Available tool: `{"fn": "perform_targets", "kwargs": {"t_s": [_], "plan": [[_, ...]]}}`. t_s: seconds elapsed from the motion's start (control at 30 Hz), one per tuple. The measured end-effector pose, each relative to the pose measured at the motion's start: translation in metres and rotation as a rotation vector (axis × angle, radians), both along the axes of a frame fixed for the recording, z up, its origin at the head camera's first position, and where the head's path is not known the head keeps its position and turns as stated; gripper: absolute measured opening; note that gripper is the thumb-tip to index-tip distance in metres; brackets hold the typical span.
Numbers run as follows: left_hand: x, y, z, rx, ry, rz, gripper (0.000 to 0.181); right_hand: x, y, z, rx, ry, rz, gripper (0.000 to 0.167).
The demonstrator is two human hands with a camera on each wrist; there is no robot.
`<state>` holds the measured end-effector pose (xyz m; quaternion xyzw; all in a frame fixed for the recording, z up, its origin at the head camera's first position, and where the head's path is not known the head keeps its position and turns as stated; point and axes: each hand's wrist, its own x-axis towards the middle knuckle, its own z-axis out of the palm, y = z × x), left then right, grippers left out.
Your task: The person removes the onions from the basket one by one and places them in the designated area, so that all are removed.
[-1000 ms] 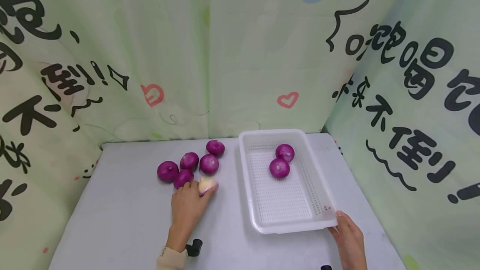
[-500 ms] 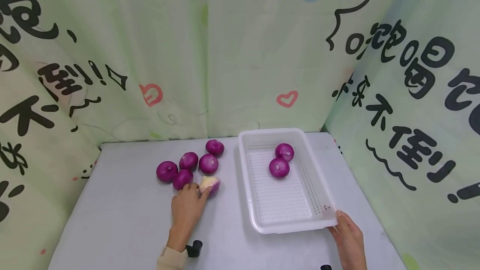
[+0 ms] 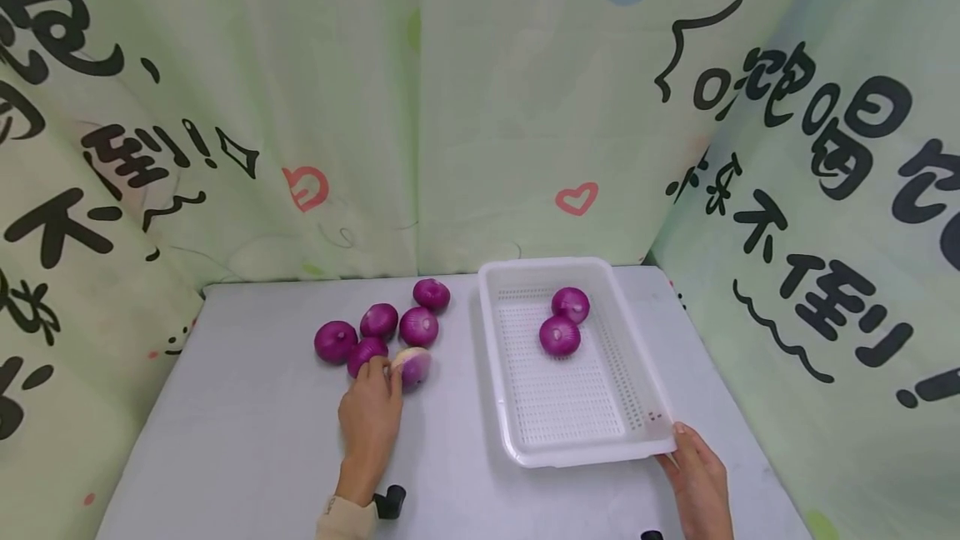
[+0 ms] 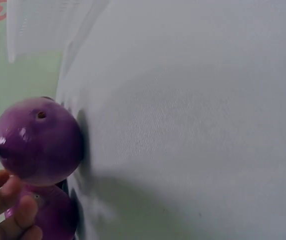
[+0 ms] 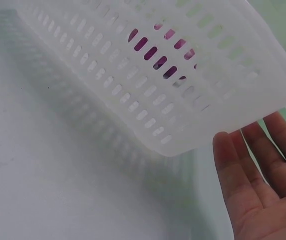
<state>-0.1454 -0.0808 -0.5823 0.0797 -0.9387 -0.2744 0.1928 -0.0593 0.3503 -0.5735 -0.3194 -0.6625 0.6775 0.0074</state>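
Note:
My left hand (image 3: 371, 419) is at the front of the loose red onions on the table. Its thumb is against the left side of a red onion with a pale end (image 3: 411, 367). The fingers are loosely bent before a darker red onion (image 3: 365, 355). The left wrist view shows the pale-ended onion (image 4: 40, 142) above the darker onion (image 4: 53, 212), with fingertips (image 4: 23, 212) beside them. My right hand (image 3: 697, 477) grips the near right corner of a white perforated plastic basket (image 3: 495, 373), thumb on the rim, fingers below. Two red onions (image 3: 560, 336) lie inside it.
Several more red onions (image 3: 378, 321) are grouped behind the left hand, left of the basket. The white tabletop (image 3: 247, 440) ends at printed green curtains (image 3: 450, 107) behind and at both sides. Black wrist mounts (image 3: 390, 502) show beside the hands.
The left thumb and fingers have drawn in to the left. The pale-ended onion has turned, showing more purple, and shifted slightly. The right hand and the basket have stayed put.

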Motion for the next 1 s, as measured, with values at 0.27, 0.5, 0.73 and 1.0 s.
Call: {"fn": "perform_targets", "kwargs": {"t_s": [0.27, 0.5, 0.73, 1.0], "plan": [[-0.007, 0.007, -0.006, -0.008, 0.192, -0.019, 0.015, 0.001, 0.000, 0.000, 0.008, -0.007, 0.002, 0.073], [-0.006, 0.008, -0.009, -0.040, 0.216, -0.032, 0.024, 0.003, 0.000, 0.001, -0.008, 0.035, -0.004, 0.063], [-0.005, 0.008, -0.008, -0.026, 0.232, -0.055, 0.022, 0.002, -0.001, 0.003, 0.021, 0.019, 0.026, 0.075], [-0.007, 0.012, 0.000, -0.025, 0.246, -0.080, 0.020, 0.002, -0.001, 0.002, 0.029, 0.004, 0.040, 0.078]]}}
